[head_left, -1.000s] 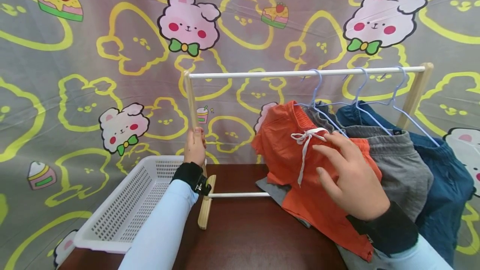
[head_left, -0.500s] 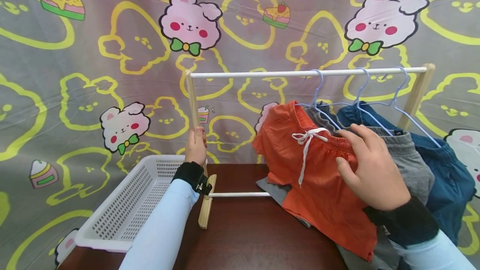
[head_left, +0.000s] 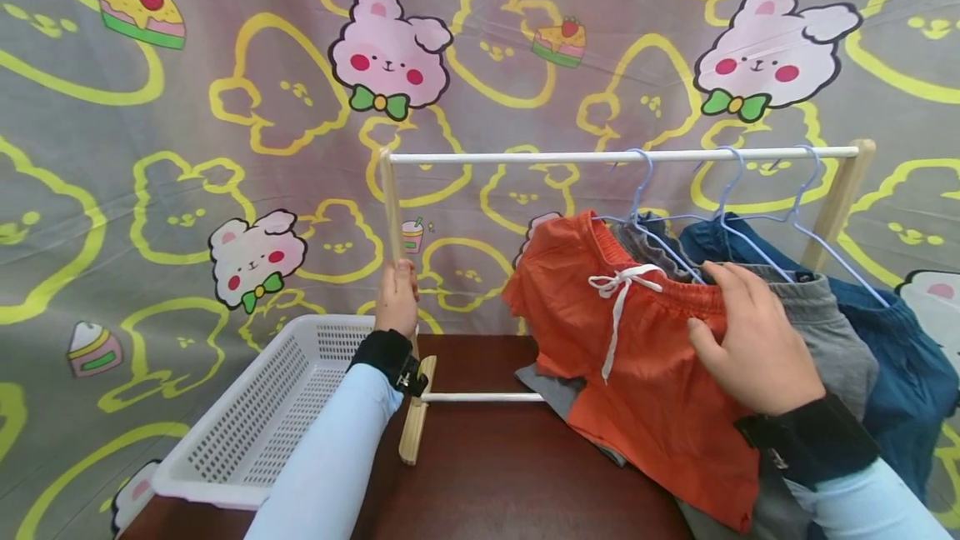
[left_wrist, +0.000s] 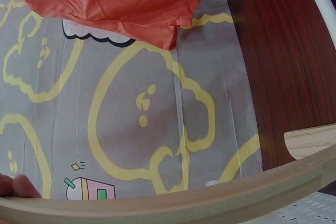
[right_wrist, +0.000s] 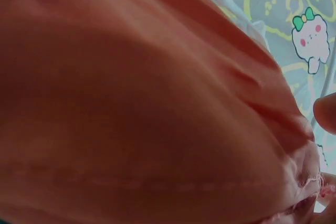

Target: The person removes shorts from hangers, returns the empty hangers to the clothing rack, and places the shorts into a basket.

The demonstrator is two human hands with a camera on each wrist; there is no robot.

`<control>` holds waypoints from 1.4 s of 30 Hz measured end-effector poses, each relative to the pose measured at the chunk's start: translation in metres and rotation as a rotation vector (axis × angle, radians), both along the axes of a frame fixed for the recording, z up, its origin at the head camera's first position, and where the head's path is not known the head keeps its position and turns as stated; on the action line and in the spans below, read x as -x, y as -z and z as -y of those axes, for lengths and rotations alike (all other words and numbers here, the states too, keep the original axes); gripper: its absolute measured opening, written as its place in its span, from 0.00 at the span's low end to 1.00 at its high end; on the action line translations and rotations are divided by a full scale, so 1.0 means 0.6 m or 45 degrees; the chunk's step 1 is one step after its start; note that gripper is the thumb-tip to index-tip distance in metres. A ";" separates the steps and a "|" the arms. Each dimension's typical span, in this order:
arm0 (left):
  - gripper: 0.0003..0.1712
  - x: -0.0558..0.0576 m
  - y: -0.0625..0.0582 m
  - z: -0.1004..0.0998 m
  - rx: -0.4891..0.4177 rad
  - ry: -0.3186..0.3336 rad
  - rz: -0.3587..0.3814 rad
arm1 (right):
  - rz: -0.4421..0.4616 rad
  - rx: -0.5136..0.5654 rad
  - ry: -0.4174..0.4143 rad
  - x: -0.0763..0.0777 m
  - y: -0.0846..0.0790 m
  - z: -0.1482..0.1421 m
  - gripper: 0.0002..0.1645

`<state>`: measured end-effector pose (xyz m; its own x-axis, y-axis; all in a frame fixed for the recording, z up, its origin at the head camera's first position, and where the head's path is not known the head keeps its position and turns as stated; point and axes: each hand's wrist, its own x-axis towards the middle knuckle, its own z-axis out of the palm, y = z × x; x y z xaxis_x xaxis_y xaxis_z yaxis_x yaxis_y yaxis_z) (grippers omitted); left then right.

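Observation:
In the head view my left hand point(head_left: 396, 300) grips the wooden upright point(head_left: 392, 207) at the left end of a clothes rack. Orange shorts point(head_left: 585, 298) with a white drawstring bow point(head_left: 624, 277) hang foremost from a lilac hanger point(head_left: 643, 190). At the right end of their waistband is my right hand point(head_left: 761, 340), fingers extended over the edge and thumb held apart in front. In the right wrist view, orange cloth fills most of the picture, and a thumb point(right_wrist: 326, 114) shows clear of it. Grey shorts point(head_left: 832, 340) and blue shorts point(head_left: 911, 357) hang behind.
A white perforated basket point(head_left: 217, 432) stands left of the rack on the dark red-brown table point(head_left: 480, 473). The white top rail point(head_left: 510, 158) and lower rail point(head_left: 483, 397) span the rack. A patterned curtain point(head_left: 480, 107) hangs behind.
My right hand has moved right, from near the drawstring bow to the waistband's right end. The left hand keeps its grip on the upright. The head view has shifted slightly.

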<state>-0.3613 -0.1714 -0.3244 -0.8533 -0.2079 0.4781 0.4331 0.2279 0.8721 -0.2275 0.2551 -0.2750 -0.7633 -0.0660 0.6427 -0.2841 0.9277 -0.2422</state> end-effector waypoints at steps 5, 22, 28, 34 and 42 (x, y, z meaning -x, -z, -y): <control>0.30 -0.001 0.003 -0.001 0.011 0.015 0.017 | 0.001 -0.004 -0.006 0.005 0.007 -0.002 0.46; 0.26 -0.009 -0.008 -0.004 -0.010 0.006 0.026 | 0.013 -0.022 -0.088 0.016 0.013 0.013 0.42; 0.29 -0.001 -0.003 -0.006 -0.009 -0.028 0.035 | 0.127 0.000 -0.046 0.022 0.012 0.014 0.42; 0.28 -0.003 -0.003 -0.006 -0.019 -0.011 0.041 | 0.219 0.014 -0.001 0.027 0.010 0.013 0.40; 0.25 -0.004 -0.005 -0.005 -0.005 -0.020 0.023 | 0.227 0.022 0.004 0.032 0.012 0.015 0.30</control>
<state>-0.3587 -0.1685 -0.3217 -0.8583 -0.2233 0.4619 0.4138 0.2309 0.8806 -0.2465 0.2462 -0.2823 -0.8655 -0.0532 0.4981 -0.2321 0.9238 -0.3046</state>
